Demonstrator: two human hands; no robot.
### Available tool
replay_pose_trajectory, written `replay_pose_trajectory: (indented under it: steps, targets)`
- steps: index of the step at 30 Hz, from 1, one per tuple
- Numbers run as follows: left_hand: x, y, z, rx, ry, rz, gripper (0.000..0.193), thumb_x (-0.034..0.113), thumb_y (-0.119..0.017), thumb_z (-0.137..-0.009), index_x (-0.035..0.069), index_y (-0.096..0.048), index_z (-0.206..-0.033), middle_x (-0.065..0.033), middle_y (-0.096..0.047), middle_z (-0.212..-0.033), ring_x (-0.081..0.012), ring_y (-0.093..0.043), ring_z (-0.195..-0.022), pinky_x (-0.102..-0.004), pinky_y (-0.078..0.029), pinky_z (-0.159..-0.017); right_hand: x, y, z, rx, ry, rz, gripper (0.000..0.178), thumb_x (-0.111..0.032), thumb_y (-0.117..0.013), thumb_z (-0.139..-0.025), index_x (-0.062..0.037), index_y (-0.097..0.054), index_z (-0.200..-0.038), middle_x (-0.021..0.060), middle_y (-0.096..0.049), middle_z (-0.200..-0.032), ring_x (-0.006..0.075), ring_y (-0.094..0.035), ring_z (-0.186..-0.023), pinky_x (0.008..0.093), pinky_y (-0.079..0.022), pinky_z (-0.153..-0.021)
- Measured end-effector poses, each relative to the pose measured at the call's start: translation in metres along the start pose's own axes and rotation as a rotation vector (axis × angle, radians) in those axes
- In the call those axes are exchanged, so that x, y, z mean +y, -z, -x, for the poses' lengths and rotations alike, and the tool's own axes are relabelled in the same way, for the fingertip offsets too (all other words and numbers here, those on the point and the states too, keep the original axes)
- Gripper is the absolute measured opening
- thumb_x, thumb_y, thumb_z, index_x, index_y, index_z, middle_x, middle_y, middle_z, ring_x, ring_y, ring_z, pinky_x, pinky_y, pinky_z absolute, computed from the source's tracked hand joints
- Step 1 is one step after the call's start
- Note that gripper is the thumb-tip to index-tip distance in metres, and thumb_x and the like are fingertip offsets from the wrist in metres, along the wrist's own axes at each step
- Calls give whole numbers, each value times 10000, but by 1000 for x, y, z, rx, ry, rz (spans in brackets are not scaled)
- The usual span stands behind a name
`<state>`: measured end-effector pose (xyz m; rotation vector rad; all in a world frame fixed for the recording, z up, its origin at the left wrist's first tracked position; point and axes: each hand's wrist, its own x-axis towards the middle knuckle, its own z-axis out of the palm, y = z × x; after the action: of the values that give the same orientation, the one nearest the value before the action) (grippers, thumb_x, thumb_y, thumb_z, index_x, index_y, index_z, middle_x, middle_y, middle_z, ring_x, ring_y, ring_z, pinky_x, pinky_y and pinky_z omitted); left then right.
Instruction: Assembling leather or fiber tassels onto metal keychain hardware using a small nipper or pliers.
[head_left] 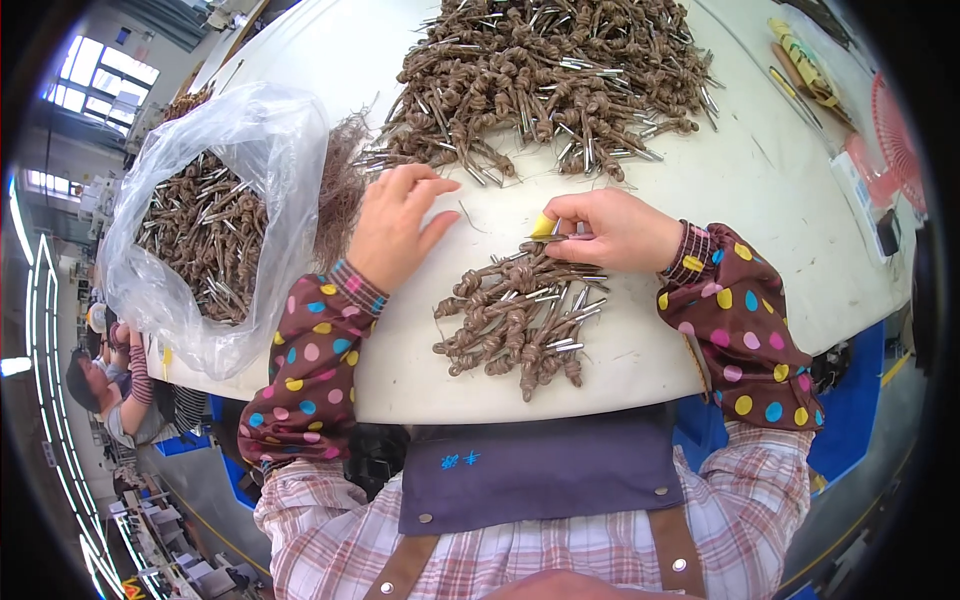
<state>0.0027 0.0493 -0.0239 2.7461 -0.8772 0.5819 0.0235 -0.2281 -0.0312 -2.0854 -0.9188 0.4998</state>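
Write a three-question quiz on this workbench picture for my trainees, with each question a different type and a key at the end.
1. Multiple choice: On which side of the large pile of knotted brown cords is the open clear plastic bag?
A) The person's left
B) The person's right
C) Directly on top of it
2. True or false: Both of the person's hands are holding something.
3. Fill in: Of the two cord piles lying on the white table, the one nearer the person's apron is the ____ one.

Key:
1. A
2. False: the left hand looks empty, while the right hand grips a small yellow item.
3. smaller
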Motion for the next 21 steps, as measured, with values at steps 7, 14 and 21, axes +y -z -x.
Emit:
replay_pose_trajectory:
  steps: [7, 14, 21]
  targets:
    - [-22, -15, 8, -42, -36, -192, 249, 130, -636, -780, 149, -612, -1027, -22, -553, -984, -224, -524, -955, -377, -397, -815, 3, -5, 5, 12, 39, 37, 240, -229, -667, -825, -48, -595, -966, 71, -585, -684, 185, -554, -591, 297, -430, -554]
    - [11, -7, -15, 71, -11, -82, 261, 138, -667, -756, 129, -608, -1010, -25, -543, -958, -219, -517, -924, -353, -400, -781, -2, -18, 6, -43, 76, 78, 245, -269, -651, -822, -53, -595, -923, 79, -572, -668, 262, -574, -607, 336, -437, -553]
    - [25, -40, -53, 26, -110, -105, 253, 172, -689, -740, 141, -631, -985, -30, -556, -882, -211, -540, -858, -342, -409, -763, -5, -15, 6, -29, 68, 79, 283, -293, -660, -819, -46, -583, -933, 78, -583, -684, 260, -581, -611, 341, -443, -562]
